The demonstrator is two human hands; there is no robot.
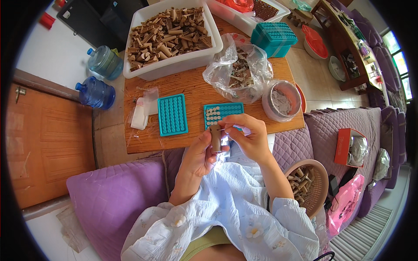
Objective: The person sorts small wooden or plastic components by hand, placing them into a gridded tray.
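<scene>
My left hand [196, 153] is closed around a small brown tube [216, 139], which stands roughly upright over my lap. At its upper end my right hand [252, 138] pinches a thin, pale stick-like piece [222, 129]; its exact kind is too small to tell. Just beyond my hands lies a teal tray [235, 108] with rows of small round hollows. White discs [212, 114] fill part of its left side. A second teal tray [173, 115] lies further left, with no white discs in it.
A white bin [174, 65] of brown tube pieces stands at the back of the wooden table [196, 85]. Beside it are a clear bag [217, 71], stacked teal trays [274, 39] and a tub of grey-white material [282, 102]. A beige basket [320, 191] of brown pieces sits at my right.
</scene>
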